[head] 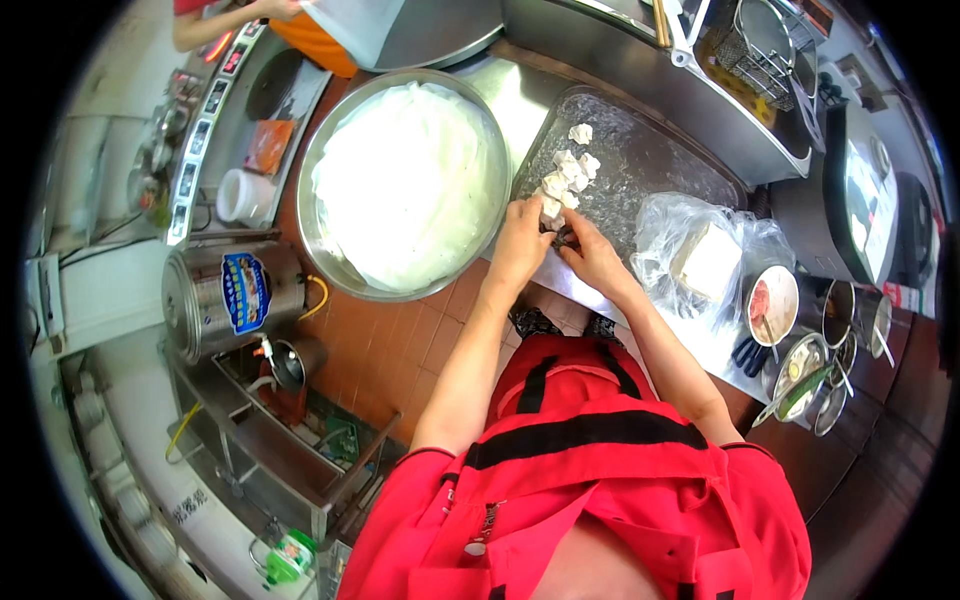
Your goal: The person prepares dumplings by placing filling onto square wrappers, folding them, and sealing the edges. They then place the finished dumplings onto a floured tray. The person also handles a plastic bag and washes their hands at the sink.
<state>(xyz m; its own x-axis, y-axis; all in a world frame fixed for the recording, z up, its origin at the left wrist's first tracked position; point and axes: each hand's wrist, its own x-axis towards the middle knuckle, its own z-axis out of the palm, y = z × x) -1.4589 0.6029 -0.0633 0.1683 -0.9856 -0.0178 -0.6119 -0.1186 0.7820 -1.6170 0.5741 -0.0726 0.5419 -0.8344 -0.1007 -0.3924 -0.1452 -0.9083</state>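
My left hand [523,238] and my right hand [594,249] meet at the near-left corner of a dark, flour-dusted metal tray [652,157]. Their fingers close from both sides around a small dough dumpling [553,223], partly hidden by the fingertips. Just beyond it lies a cluster of several pale, folded dumplings [564,174], and a single one [580,134] sits apart farther up the tray. Left of the tray stands a wide steel basin [504,180] that holds a white cloth or sheet [405,187], overexposed in its middle.
Right of the tray, a clear plastic bag [652,247] surrounds a white stack [711,262]. Beyond are a bowl of reddish filling [772,306] and several metal bowls [802,360]. A steel drum [232,296] stands left. A fryer with wire baskets [750,67] is at the back. Another person's arm [217,22] shows top left.
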